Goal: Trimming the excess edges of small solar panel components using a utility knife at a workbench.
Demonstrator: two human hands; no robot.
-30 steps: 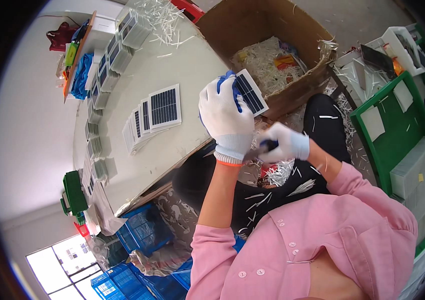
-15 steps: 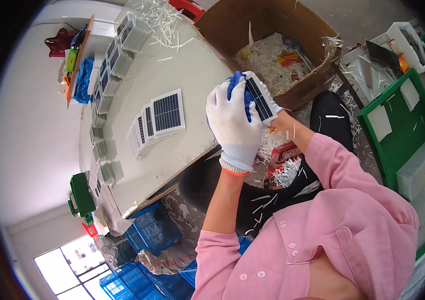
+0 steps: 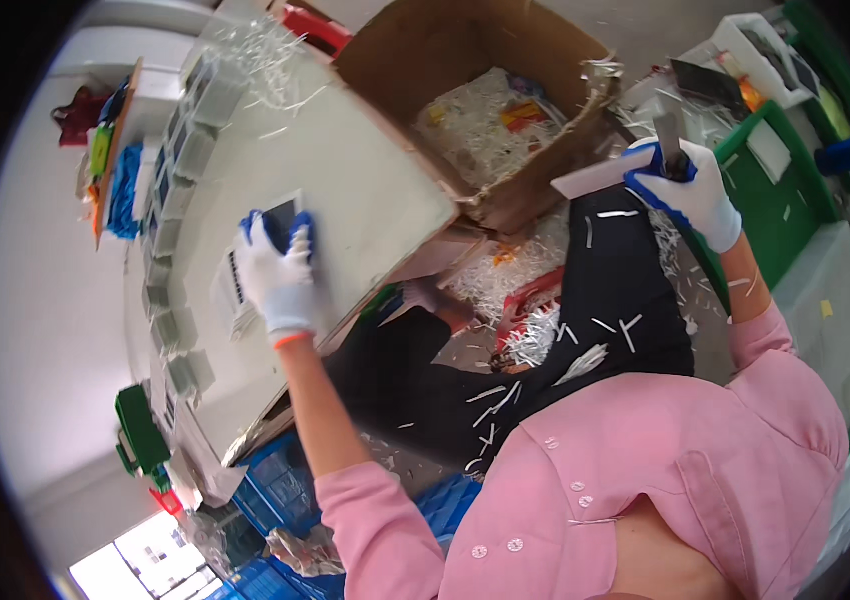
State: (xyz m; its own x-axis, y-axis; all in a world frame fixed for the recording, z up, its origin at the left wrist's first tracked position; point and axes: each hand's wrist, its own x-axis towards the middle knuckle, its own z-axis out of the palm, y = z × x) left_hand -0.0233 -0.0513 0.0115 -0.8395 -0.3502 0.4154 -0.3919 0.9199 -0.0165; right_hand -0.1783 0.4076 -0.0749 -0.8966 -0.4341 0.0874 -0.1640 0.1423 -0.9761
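My left hand (image 3: 283, 265), in a white glove with blue fingertips, is over the table with its fingers and thumb closed round a small solar panel (image 3: 288, 212). Only the dark end and white edge of that panel show. Beneath the hand lie more white-edged panels (image 3: 233, 290), partly covered. Off to the right, my right hand (image 3: 695, 195), gloved alike, grips a knife (image 3: 669, 135) with a broad grey blade and dark handle. A flat white piece (image 3: 600, 177) juts leftward from the same hand; its other face is hidden.
Stacks of panels (image 3: 185, 150) line the table's far left edge. White offcut strips (image 3: 255, 60) are heaped on the table (image 3: 365, 170). A cardboard box (image 3: 375, 75) of scraps stands ahead. Green crates (image 3: 795, 180) are right, blue crates (image 3: 280, 485) lower left.
My hands, together round a panel before, are now apart. The left has moved left onto the table with a panel; the right has gone right, its knife and white piece now showing.
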